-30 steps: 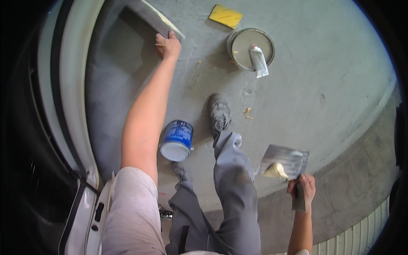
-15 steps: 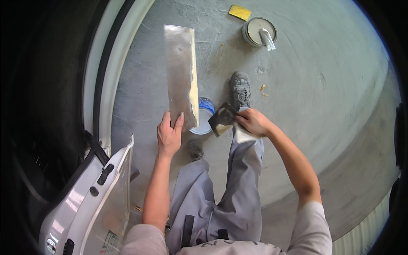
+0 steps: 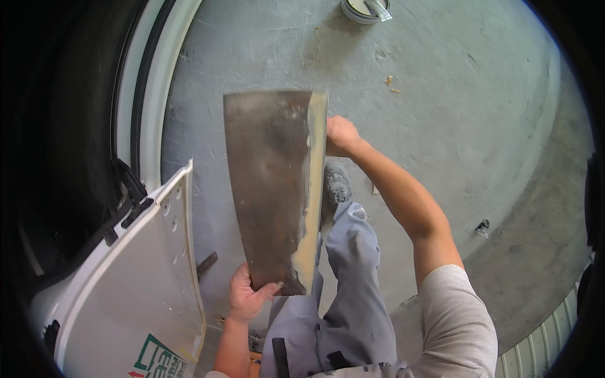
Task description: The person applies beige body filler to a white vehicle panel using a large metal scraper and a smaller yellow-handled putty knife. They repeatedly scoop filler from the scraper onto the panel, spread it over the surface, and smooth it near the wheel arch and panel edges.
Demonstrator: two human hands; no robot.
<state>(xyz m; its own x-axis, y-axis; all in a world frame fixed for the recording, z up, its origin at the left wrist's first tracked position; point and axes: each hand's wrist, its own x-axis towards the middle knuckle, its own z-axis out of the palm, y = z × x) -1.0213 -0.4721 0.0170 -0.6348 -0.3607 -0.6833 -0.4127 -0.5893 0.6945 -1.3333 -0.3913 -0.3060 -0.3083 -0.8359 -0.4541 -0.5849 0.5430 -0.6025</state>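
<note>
My left hand (image 3: 247, 296) grips the lower end of a long flat metal plate (image 3: 268, 189), held up in front of me. The plate is dark and stained, with a band of yellowish filler paste along its right edge. My right hand (image 3: 339, 136) is closed at the plate's upper right edge; whatever it holds is hidden behind the plate. Below the plate are my grey trouser leg (image 3: 353, 271) and grey shoe (image 3: 336, 184) on the concrete floor.
An open white car door (image 3: 142, 283) stands at lower left, beside the white door frame (image 3: 135, 107) of the car. A round tin (image 3: 362, 9) with a tool in it sits on the floor at the top. A corrugated shutter (image 3: 542, 343) is at lower right.
I have raised the plate closer to me, so it looks much larger. My right hand moved from its lower right edge to its upper right edge. The blue can is now hidden.
</note>
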